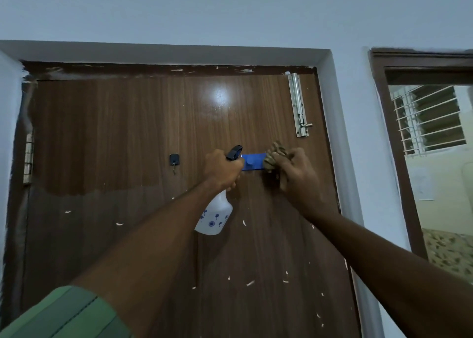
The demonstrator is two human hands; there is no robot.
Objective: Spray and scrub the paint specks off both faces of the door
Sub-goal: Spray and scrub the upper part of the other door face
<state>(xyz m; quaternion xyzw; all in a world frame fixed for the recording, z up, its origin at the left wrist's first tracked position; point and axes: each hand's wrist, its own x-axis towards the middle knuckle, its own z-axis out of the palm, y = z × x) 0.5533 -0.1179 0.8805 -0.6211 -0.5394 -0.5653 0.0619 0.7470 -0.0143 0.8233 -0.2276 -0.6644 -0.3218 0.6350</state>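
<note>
**Ana:** Head camera is looking up at the brown wooden door (143, 122). What are the hands doing?

**Ben:** The left hand (225, 170) is curling its fingers round the neck of the white plastic spray bottle with small blue flowers (214, 216). The dark nozzle is sticking up at 12 o'clock from the hand, close to the door. The right hand (297, 170) is squeezing a bunched-up tan rag (276, 156) and holding it against the door.

**Ana:** What is sitting between the hands?

**Ben:** A flat blue plastic hook plate (252, 161) is sitting between them. The rag is touching its 3 o'clock end.

**Ana:** Is the door getting clean?

**Ben:** I am thinking only a little is done. White paint specks (250, 283) are showing all over the lower half, at 6 o'clock from the hands. More white smears are sitting along the top edge at 12 o'clock. The top half is looking lighter than the bottom half, but I cannot tell if that is from cleaning.

**Ana:** And the other side?

**Ben:** It is hiding from us. I am guessing it is waiting too.

**Ana:** Anything else up there?

**Ben:** A long silver metal bolt (297, 104) is sitting at 1 o'clock from the hands, and a small black hook (174, 159) at 9 o'clock.
</note>
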